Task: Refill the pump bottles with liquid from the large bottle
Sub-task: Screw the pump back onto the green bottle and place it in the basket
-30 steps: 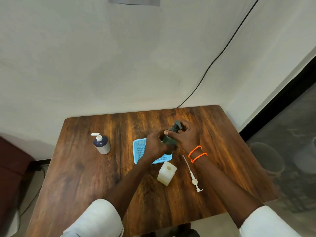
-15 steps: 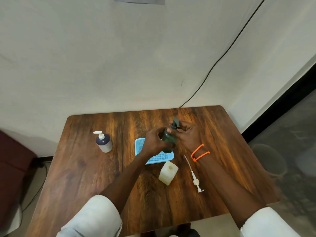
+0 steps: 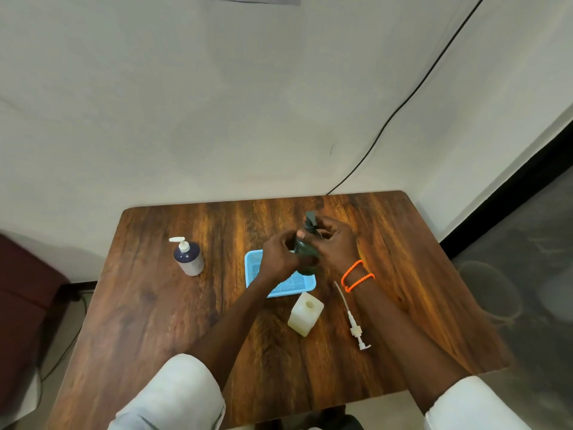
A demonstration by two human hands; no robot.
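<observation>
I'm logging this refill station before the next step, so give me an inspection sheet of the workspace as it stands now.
Surface: wooden table, brown grain, set against the wall.
Job's things: dark green pump bottle held over the blue tray; white open bottle standing, pump out; loose white pump lying beside it; navy-and-white pump bottle upright at left.
Clutter: nothing seen.
Grippers: left hand grips the green bottle's body; right hand grips its pump top.
Cables: black cable down the wall behind the table.
Surroundings: pale wall, dark maroon seat at left, grey floor at right.
</observation>
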